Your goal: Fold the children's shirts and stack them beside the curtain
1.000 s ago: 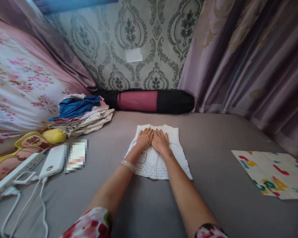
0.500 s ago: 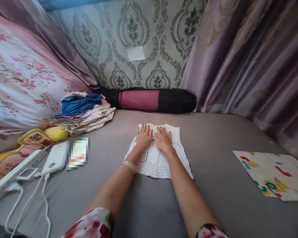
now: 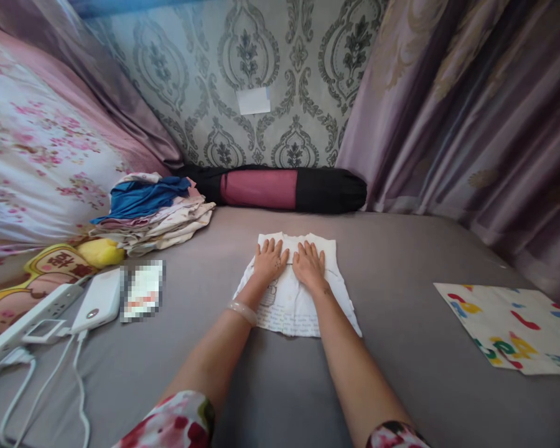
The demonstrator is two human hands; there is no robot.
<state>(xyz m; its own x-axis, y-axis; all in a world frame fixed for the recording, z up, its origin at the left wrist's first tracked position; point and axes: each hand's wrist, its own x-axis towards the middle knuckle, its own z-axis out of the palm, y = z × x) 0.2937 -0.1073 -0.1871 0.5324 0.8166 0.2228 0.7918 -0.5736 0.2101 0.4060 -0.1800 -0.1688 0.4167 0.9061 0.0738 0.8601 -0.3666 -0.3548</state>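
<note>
A small white printed garment [image 3: 298, 305] lies spread on the grey bed sheet [image 3: 382, 261] in front of me. My left hand [image 3: 268, 261] rests flat on its upper left part, fingers stretched out and a pale bangle on the wrist. My right hand [image 3: 310, 266] lies flat beside it on the upper right part, fingers spread. Both palms press on the cloth and hold nothing. The two hands sit a small gap apart.
A pile of folded clothes [image 3: 154, 214] with a blue piece on top sits at the back left. A black and pink roll [image 3: 280, 188] lies along the wall. A colourful patterned cloth [image 3: 508, 323] lies right. A power bank [image 3: 96, 305], power strip [image 3: 23, 326] and cables lie left.
My hands, touching side by side a second ago, have drawn slightly apart on the garment with fingers more spread. The garment has stayed in place.
</note>
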